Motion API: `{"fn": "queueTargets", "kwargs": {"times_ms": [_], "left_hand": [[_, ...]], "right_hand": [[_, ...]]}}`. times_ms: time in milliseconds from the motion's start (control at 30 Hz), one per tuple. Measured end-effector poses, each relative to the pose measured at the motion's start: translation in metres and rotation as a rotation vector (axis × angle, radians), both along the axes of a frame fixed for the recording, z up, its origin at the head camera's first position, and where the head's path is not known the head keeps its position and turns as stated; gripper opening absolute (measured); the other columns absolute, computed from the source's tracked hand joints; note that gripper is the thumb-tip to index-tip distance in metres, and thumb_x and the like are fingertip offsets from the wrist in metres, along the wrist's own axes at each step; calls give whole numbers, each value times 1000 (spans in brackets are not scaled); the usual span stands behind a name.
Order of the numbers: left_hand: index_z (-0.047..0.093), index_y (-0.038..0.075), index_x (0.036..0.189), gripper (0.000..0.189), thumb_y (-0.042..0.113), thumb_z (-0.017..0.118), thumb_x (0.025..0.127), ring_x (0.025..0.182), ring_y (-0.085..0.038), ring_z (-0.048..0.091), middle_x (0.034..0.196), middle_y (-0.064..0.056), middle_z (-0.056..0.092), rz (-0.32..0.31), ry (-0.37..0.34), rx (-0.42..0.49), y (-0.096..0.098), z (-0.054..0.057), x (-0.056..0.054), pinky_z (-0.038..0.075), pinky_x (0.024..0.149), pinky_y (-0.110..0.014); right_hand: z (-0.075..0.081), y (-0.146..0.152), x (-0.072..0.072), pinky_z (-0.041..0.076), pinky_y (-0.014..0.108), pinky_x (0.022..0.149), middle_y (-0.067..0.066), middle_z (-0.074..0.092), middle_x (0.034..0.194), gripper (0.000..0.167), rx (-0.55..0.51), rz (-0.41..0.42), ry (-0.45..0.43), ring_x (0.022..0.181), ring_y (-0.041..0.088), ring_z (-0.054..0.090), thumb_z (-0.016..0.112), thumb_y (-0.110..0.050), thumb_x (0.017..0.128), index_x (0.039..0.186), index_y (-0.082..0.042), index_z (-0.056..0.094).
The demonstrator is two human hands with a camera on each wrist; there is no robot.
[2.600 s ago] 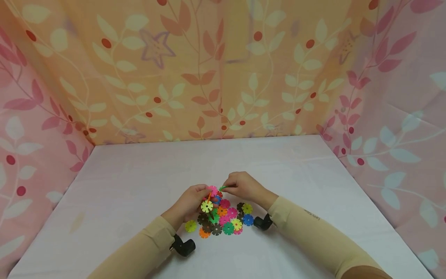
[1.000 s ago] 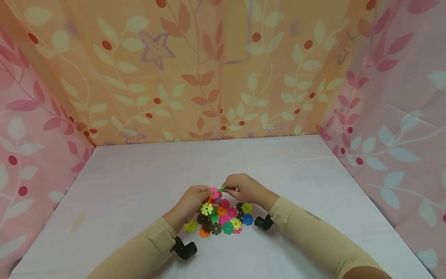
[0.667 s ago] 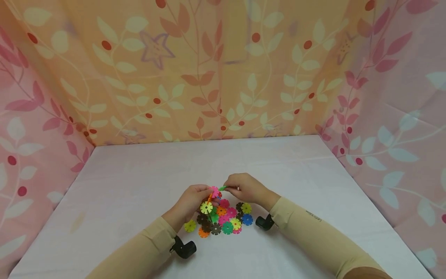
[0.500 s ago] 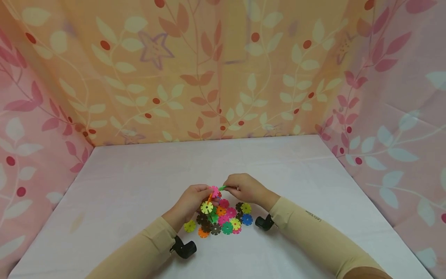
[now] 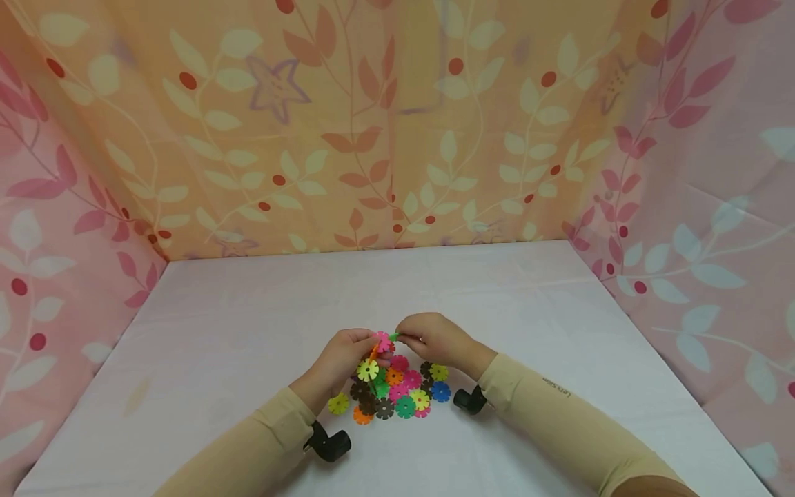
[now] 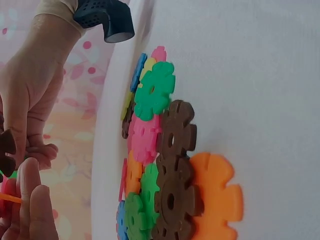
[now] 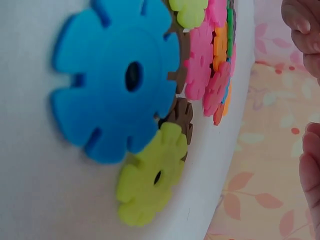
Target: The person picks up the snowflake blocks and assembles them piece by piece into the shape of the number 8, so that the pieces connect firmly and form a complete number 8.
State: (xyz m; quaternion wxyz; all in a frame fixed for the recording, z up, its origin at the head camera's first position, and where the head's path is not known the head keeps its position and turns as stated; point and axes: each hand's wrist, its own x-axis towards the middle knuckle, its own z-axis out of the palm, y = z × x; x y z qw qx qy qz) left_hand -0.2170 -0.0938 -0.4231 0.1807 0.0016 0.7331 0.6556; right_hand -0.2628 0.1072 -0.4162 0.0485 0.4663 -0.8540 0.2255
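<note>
Just above the pile, my left hand (image 5: 338, 355) grips a joined cluster of notched plastic discs. A pink disc (image 5: 383, 342), an orange disc (image 5: 374, 353) seen edge-on and a yellow disc (image 5: 368, 370) show in it. My right hand (image 5: 439, 336) pinches a green disc (image 5: 394, 337), seen edge-on, whose near end is right at the pink disc's rim. In the left wrist view, part of a dark brown disc (image 6: 6, 150) shows at the left edge, near the left fingers (image 6: 37, 207). The fingers hide much of the cluster.
Loose notched discs in several colours lie overlapping on the white table (image 5: 261, 310) below the hands. A blue disc (image 5: 440, 391) lies at the pile's right side and a lime disc (image 5: 338, 403) at its left. Patterned cloth (image 5: 397, 138) walls the back and sides.
The green disc has come to the pink disc's rim, and the pink disc has shifted slightly right. Lately the right hand has dipped a little. The pile on the table lies as before.
</note>
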Motion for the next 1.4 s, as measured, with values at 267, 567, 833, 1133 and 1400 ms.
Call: {"fn": "queueTargets", "kwargs": {"times_ms": [267,567,833,1133,1400], "left_hand": [[60,-7,102,30,19,48,95,75,-23,67,85,-15,68,45,-37,15,6,2,1,52,77,-36],[65,-3,90,29,23,52,93,67,-17,63,80,-11,69,-10,-32,-56,10,0,2,52,66,-28],[65,2,106,50,46,63,82,82,-19,62,99,-9,65,-116,-36,-91,10,-5,-2,53,73,-35],[65,-2,105,38,31,60,87,80,-22,61,94,-10,61,-78,-4,-61,0,-11,-3,54,69,-38],[66,-1,99,38,34,63,84,58,-19,59,72,-4,59,14,-57,-89,-15,-13,-4,53,62,-30]], "right_hand": [[2,-3,2,48,21,77,-5,64,80,6,53,20,131,76,10,58,61,-14,87,88,-11,66],[7,1,-5,47,19,74,-7,59,78,5,84,97,73,72,7,53,61,-14,87,88,-14,66],[7,3,-10,46,14,77,-5,63,86,12,83,161,-59,75,4,54,62,-10,86,94,-15,70],[8,5,-9,48,20,75,-3,64,90,12,155,93,-158,78,6,56,62,-15,87,98,-10,66],[-3,-6,-1,45,18,72,-2,57,94,27,358,75,-233,78,7,50,66,-20,84,110,-17,64]]}}
